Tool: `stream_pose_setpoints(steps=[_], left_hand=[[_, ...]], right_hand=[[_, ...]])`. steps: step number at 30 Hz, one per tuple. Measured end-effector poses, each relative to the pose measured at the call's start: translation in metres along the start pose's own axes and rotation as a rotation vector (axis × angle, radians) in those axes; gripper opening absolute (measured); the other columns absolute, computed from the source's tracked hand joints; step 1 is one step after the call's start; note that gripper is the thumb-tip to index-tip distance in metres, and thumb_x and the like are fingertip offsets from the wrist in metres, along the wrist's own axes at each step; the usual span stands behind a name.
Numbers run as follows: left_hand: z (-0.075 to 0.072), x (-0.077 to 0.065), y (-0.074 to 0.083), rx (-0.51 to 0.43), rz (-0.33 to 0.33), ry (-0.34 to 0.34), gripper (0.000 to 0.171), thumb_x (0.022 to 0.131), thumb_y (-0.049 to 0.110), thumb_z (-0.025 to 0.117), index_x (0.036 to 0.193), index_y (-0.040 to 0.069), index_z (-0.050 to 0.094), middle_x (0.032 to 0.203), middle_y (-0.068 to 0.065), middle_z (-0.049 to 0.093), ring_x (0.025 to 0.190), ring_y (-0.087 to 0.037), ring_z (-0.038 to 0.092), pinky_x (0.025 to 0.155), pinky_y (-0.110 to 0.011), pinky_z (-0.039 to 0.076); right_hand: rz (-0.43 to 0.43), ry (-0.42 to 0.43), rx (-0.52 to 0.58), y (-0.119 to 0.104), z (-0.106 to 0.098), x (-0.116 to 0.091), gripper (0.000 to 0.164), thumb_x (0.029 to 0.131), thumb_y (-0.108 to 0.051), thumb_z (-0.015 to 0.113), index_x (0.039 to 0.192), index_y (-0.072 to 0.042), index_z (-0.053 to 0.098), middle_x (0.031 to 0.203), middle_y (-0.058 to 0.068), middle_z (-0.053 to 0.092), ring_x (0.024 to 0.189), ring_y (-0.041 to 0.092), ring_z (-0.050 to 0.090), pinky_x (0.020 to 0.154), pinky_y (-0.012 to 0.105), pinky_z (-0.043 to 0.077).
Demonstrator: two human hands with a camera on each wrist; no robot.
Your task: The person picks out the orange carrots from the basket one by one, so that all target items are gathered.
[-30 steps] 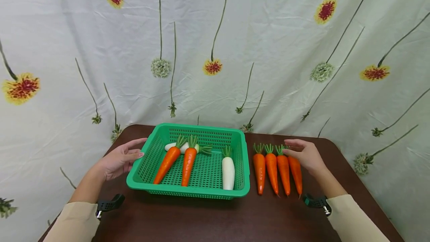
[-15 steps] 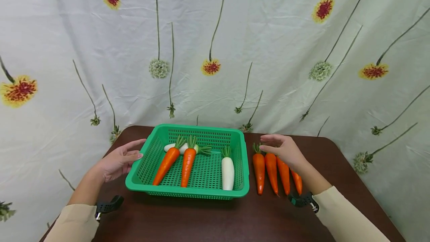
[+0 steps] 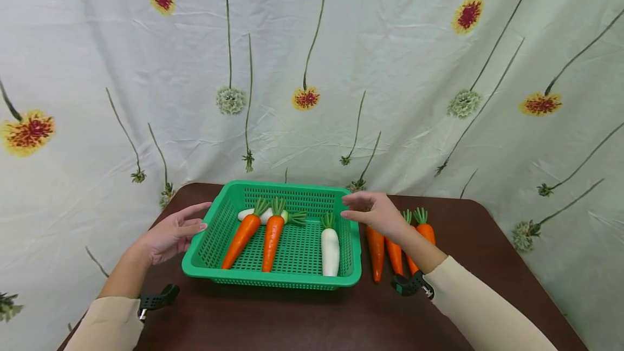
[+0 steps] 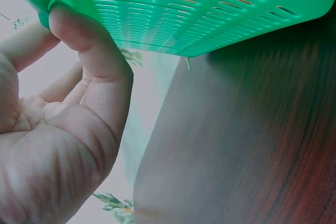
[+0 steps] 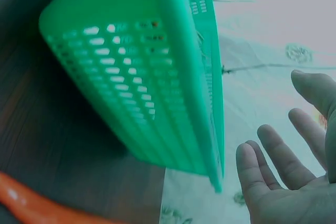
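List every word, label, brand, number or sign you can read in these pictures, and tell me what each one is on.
None: no readable text in any view.
Basket, carrots and white radishes: no lettering seen.
Cloth behind: printed flowers only.
Table: no lettering seen.
Wrist straps: any marking is too small to read.

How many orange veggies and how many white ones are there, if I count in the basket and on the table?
Orange carrots: 6 (2 in the basket, 4 on the table, some partly hidden)
White radishes: 2 (both in the basket)
Total: 8 veggies
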State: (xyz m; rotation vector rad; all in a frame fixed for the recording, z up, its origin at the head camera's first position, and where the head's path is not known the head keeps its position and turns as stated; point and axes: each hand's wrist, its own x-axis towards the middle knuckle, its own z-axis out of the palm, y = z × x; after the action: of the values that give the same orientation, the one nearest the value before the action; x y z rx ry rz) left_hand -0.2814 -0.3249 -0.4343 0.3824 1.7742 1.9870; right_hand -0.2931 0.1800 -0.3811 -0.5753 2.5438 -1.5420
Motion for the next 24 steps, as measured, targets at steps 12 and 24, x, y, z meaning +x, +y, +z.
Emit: stream_pose_setpoints(steps=[12, 24], left_hand=[[0.0, 0.0, 0.0, 0.0, -0.01, -0.004, 0.073, 0.108, 0.005, 0.047, 0.164, 0.007, 0.0, 0.126, -0.001, 0.073, 0.106, -0.023, 0.076, 0.09, -0.046, 0.062], [0.0, 0.0, 0.001, 0.004, -0.009, 0.0, 0.071, 0.108, 0.006, 0.048, 0.164, 0.008, 0.004, 0.125, -0.001, 0.074, 0.104, -0.023, 0.076, 0.089, -0.045, 0.062]], right_hand=[[0.087, -0.165, -0.036, -0.027, 0.024, 0.026, 0.048, 0.09, -0.033, 0.08, 0.135, -0.023, 0.067, 0.138, 0.008, 0.066, 0.13, 0.029, 0.06, 0.105, 0.05, 0.053], [0.103, -0.178, -0.016, -0.052, 0.052, 0.055, 0.051, 0.09, -0.033, 0.08, 0.137, -0.018, 0.066, 0.143, 0.013, 0.061, 0.122, 0.029, 0.065, 0.101, 0.047, 0.057]])
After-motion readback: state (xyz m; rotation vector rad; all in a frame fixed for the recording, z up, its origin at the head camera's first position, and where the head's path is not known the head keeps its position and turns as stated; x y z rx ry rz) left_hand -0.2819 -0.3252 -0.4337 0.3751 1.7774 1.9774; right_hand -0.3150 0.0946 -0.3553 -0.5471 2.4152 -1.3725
